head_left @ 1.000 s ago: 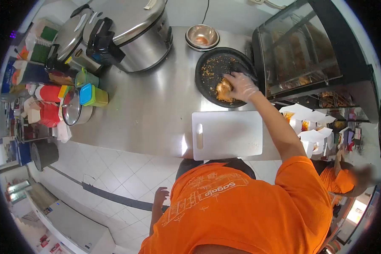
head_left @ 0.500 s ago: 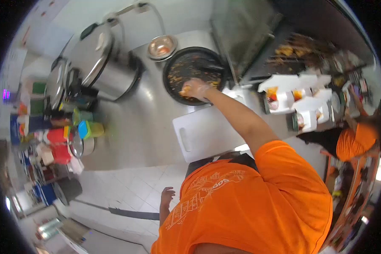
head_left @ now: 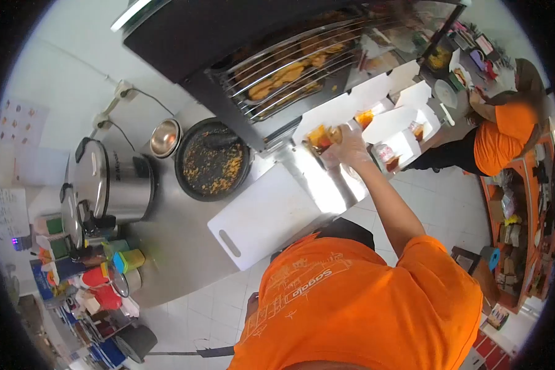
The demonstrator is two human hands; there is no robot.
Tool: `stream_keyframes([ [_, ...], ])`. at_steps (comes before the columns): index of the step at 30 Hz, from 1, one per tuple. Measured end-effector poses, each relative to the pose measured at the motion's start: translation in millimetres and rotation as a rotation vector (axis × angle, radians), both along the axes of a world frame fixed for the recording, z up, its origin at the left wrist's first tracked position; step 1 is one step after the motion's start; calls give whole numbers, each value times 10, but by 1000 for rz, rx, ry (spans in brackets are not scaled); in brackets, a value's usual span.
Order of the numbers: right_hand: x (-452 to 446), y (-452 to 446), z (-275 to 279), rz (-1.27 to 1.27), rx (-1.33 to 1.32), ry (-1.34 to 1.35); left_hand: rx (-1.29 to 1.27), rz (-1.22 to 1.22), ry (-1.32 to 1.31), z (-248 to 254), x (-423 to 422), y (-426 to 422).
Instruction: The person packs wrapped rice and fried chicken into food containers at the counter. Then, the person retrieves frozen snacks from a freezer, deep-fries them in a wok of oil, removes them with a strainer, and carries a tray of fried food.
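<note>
My right hand (head_left: 349, 148), in a clear plastic glove, is over an open white food box (head_left: 317, 120) holding yellow and red-brown food. Its fingers point down and are drawn together around golden crumbs, partly hidden by the glove. Left of it, a round black pan (head_left: 185, 176) contains loose golden crumbs (head_left: 219, 169) and a dark utensil (head_left: 221, 140). More open white boxes (head_left: 424, 120) with sauced food and small wrapped cups stand beside my hand. Only a sliver of my left hand (head_left: 253, 301) shows by my orange shirt; its fingers are hidden.
A white cutting board (head_left: 265, 213) lies on the steel counter (head_left: 172, 246) before me. Metal bowls (head_left: 166, 137) and a large rice cooker (head_left: 114, 179) stand left. An oven or warmer (head_left: 185, 55) with food on racks overhangs the back. A co-worker (head_left: 505, 139) in orange works at right.
My right hand has moved from the pan rightward to the food box, carrying crumbs. My view has turned right, bringing the warmer's racks into sight. My left hand has become mostly hidden.
</note>
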State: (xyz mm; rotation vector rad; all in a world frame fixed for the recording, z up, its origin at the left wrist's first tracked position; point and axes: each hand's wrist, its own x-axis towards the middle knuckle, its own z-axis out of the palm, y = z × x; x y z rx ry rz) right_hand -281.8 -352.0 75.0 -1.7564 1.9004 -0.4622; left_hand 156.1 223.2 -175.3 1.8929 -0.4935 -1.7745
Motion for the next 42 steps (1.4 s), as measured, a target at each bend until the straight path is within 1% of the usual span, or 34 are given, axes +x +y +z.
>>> stream_keyframes([
  [2,-74,-164,41,12,-110,39,-3,-33,-29,50,-82,-282],
  [3,-81,-268,-12,26,-241,34,-1,-45,-45,104,-123,-400],
  [4,-71,-376,-30,39,-371,29,-25,47,-15,174,-147,-535],
  [6,111,-608,464,-51,-689,-120,-73,228,48,305,-161,-841],
  [7,199,-777,638,-99,-797,-124,-62,81,-124,511,-264,-1027],
  [8,269,-957,769,-147,-905,-130,-40,89,-127,611,-342,-1167],
  [10,366,-1252,969,-152,-722,-40,-2,110,-134,697,-427,-1317],
  [11,387,-1365,1011,-151,-629,3,-31,111,-102,688,-434,-1333],
  [14,429,-1662,766,-298,-711,-192,-60,144,-72,618,-506,-1220],
  [15,428,-1580,827,-342,-695,-354,-75,144,-83,593,-541,-1142],
  [17,399,-1539,584,-416,-849,-567,-51,196,-59,576,-660,-966],
  [18,371,-1386,521,-398,-769,-755,-29,226,-48,628,-732,-807],
  [19,350,-1165,457,-377,-679,-942,51,265,-76,921,-881,-866],
  [20,315,-898,453,-380,-572,-951,74,281,-75,975,-936,-784],
  [21,283,-617,447,-377,-463,-956,81,287,-67,955,-958,-623],
  [23,276,-154,323,-148,-215,-1045,81,281,-58,797,-940,-259],
  [25,647,198,264,-249,200,-1344,110,272,-58,640,-903,66],
  [26,882,329,378,-224,383,-1255,133,273,-61,601,-879,193],
  [27,1172,370,330,-99,461,-1098,153,266,-63,551,-846,295],
  [29,1843,341,-124,187,464,-924,200,278,-58,517,-728,410],
  [31,2583,212,-484,556,-117,-471,231,290,-71,541,-553,406],
  [32,2842,106,-647,628,-177,-401,242,294,-83,579,-463,406],
  [34,3367,-63,-874,765,-297,-264,156,308,-143,894,-291,180],
  [36,3566,-301,-512,846,-297,9,92,374,-197,1098,-138,23],
  [38,3700,-509,-350,691,-409,286,49,481,-166,1067,-16,71],
  [40,3817,-799,-508,740,-195,677,45,589,-111,1119,84,124],
  [42,3907,-1195,-591,804,17,541,65,579,-119,979,189,320],
])
